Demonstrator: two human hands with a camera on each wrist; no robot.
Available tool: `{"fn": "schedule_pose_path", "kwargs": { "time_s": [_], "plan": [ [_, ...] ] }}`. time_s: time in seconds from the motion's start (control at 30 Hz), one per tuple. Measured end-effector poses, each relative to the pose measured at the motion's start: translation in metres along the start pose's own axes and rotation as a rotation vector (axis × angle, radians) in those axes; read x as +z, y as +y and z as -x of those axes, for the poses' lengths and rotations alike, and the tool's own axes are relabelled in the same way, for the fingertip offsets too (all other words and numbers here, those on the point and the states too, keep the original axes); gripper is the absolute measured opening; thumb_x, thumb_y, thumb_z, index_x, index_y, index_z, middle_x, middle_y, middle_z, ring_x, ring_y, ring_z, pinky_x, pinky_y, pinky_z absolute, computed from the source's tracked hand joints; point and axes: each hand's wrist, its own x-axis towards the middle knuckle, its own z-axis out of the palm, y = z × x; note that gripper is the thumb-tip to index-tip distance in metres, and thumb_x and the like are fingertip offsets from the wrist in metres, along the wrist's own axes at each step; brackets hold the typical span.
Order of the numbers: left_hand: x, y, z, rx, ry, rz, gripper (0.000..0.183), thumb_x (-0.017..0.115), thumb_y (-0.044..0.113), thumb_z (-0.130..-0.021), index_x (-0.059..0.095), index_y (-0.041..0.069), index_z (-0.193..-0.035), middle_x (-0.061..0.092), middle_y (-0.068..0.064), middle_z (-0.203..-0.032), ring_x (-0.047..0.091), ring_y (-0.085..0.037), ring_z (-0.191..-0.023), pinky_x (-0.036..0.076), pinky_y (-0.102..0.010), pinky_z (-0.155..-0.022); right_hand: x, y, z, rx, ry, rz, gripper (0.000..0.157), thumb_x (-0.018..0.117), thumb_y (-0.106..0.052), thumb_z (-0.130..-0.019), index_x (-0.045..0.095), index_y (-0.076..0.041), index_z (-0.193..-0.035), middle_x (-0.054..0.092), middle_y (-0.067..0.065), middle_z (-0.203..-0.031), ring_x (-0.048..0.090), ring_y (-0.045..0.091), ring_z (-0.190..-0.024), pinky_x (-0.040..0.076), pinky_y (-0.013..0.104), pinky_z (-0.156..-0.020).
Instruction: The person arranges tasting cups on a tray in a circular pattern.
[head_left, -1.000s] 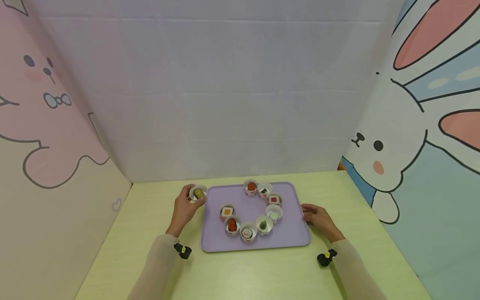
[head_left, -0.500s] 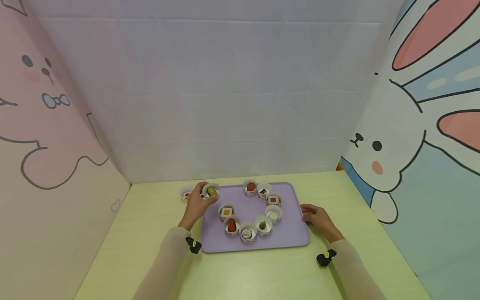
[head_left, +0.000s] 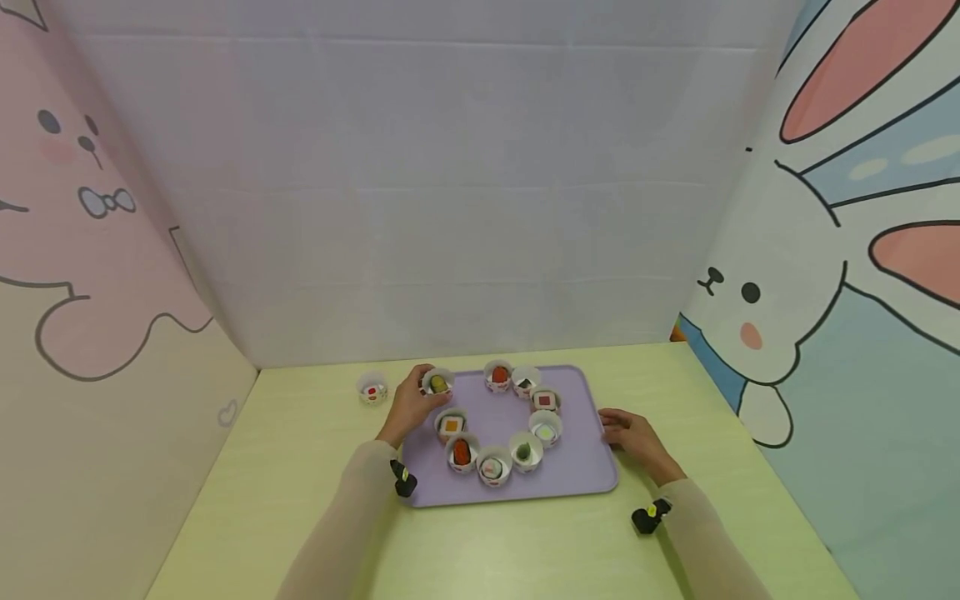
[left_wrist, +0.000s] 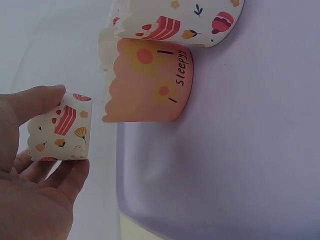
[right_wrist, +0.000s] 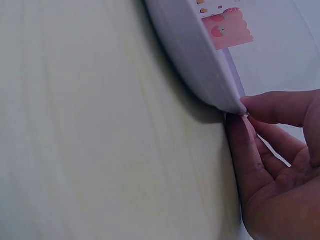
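Observation:
My left hand (head_left: 411, 407) grips a small paper baking cup (left_wrist: 65, 127) printed with cake slices and flowers, fingers on one side and thumb on the other. A greenish-yellow piece like toy sushi (head_left: 438, 384) lies in it. This cup is at the back left corner of a lilac tray (head_left: 588, 467); whether it touches the tray I cannot tell. Beside it in the left wrist view is a pink cup (left_wrist: 150, 80) lettered "sleepyy". With thumb and fingers, my right hand (head_left: 636, 437) pinches the tray's right rim (right_wrist: 210, 75).
Several more paper cups with sushi-like pieces form an open ring on the tray, among them a cup with a red piece (head_left: 462, 453) and one with a green piece (head_left: 527, 451). A single cup (head_left: 372, 389) stands on the pale yellow table (head_left: 300, 467) left of the tray.
My left hand has carried the cup rightward from beside the tray to its back left corner, uncovering the lone cup on the table. The right hand keeps its place at the rim.

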Motion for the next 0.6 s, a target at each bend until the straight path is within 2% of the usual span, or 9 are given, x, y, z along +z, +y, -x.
{"fn": "schedule_pose_path", "kwargs": {
  "time_s": [0.17,0.4,0.6],
  "plan": [
    [0.009,0.000,-0.006,-0.015,-0.017,-0.012,0.063,0.078,0.020,-0.082,0.049,0.010,-0.137,0.059,-0.018,-0.131,0.059,-0.034,-0.117,0.049,-0.050,-0.097,0.000,0.000,0.000,-0.002,0.000,-0.002,0.051,0.060,-0.003,-0.090,0.051,0.000,-0.140,0.059,0.023,-0.131,0.062,0.023,-0.107,0.055,0.029,-0.081],
    [0.021,-0.002,-0.016,0.006,-0.023,-0.046,0.064,0.079,0.020,-0.082,0.050,0.003,-0.136,0.060,-0.021,-0.129,0.061,-0.031,-0.109,0.051,-0.047,-0.092,0.000,0.001,-0.002,0.001,0.008,-0.001,0.051,0.062,-0.003,-0.089,0.052,-0.001,-0.139,0.060,0.022,-0.129,0.062,0.023,-0.107,0.054,0.027,-0.080],
    [0.028,-0.006,-0.021,-0.069,-0.041,-0.042,0.065,0.080,0.022,-0.081,0.050,0.007,-0.137,0.056,-0.019,-0.136,0.059,-0.028,-0.108,0.049,-0.046,-0.092,0.001,0.001,-0.002,0.007,0.015,0.001,0.050,0.062,-0.002,-0.089,0.053,-0.001,-0.139,0.060,0.022,-0.130,0.062,0.023,-0.107,0.054,0.028,-0.081]
  ]
}}
